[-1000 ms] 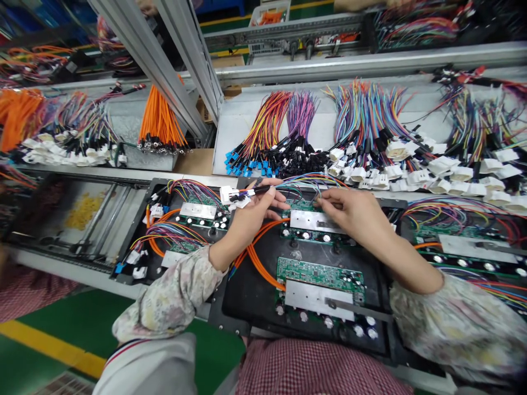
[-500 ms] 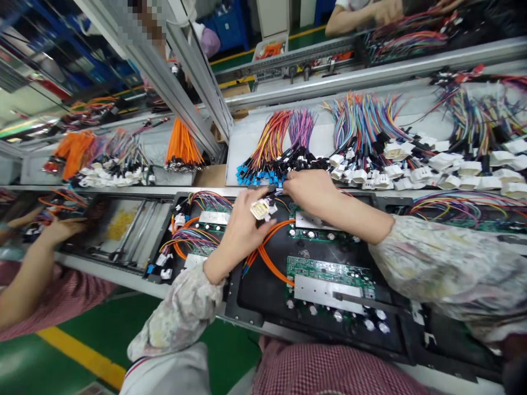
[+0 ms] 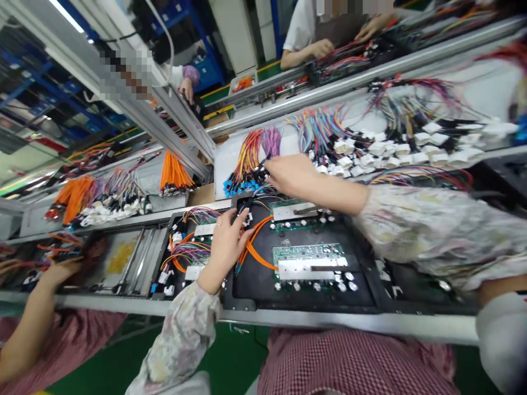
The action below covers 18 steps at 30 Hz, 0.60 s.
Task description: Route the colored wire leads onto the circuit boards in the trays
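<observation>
My left hand (image 3: 225, 244) is over the left edge of a black tray, thumb and fingers curved around a small white connector (image 3: 248, 219) with dark leads; its grip is partly hidden. My right hand (image 3: 288, 174) reaches past the tray's back edge, fingertips pinched at the black ends of the purple wires (image 3: 271, 142). What it pinches is too small to make out. Beside those wires lie red-yellow wires (image 3: 250, 153) with blue connectors (image 3: 236, 188). Under my hands, the black tray (image 3: 251, 291) holds two green circuit boards (image 3: 307, 252) with metal plates and orange cables (image 3: 252, 241).
Multicoloured wire bundles (image 3: 319, 131) and white connectors (image 3: 391, 153) cover the shelf behind. Orange wires (image 3: 175, 170) lie left, near a metal post (image 3: 177, 109). Another tray with wired boards (image 3: 203, 229) adjoins mine. A co-worker's hand (image 3: 63, 271) is at far left; others work across the line.
The view has shifted. My left hand has lowered toward the tray edge, its white connector now by the fingertips. My right hand has moved from the tray's back edge onto the purple wires.
</observation>
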{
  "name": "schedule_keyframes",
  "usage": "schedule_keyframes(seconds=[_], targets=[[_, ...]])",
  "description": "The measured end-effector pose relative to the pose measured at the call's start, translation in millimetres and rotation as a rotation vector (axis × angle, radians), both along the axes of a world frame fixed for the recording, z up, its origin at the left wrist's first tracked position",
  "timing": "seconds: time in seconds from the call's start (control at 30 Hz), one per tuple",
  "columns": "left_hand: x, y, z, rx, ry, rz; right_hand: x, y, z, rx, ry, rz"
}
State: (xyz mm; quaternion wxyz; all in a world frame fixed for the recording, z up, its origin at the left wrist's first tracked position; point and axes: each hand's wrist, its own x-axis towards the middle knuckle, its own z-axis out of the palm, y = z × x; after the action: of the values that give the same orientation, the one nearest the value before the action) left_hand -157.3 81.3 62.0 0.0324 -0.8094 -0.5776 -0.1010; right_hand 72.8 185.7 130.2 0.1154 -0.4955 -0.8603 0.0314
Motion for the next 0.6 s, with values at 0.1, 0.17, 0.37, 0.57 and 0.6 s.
schedule_keyframes(seconds=[0.1, 0.17, 0.37, 0.57, 0.6], targets=[[4, -29, 12.7, 0.027, -0.086, -0.026, 76, -35, 24, 0.130, 0.019, -0.179], [19, -55, 18.7, 0.048, -0.132, -0.069, 139, -71, 24, 0.164, 0.030, -0.356], [123, -117, 9.5, 0.060, -0.278, -0.331, 320, -188, -61, 0.296, 0.175, -1.005], [243, -116, -23.4, -0.063, -0.200, -0.603, 396, -265, -148, 0.142, 0.177, -1.278], [258, -116, -31.2, -0.069, -0.176, -0.627, 395, -270, -152, 0.125, 0.207, -1.240]])
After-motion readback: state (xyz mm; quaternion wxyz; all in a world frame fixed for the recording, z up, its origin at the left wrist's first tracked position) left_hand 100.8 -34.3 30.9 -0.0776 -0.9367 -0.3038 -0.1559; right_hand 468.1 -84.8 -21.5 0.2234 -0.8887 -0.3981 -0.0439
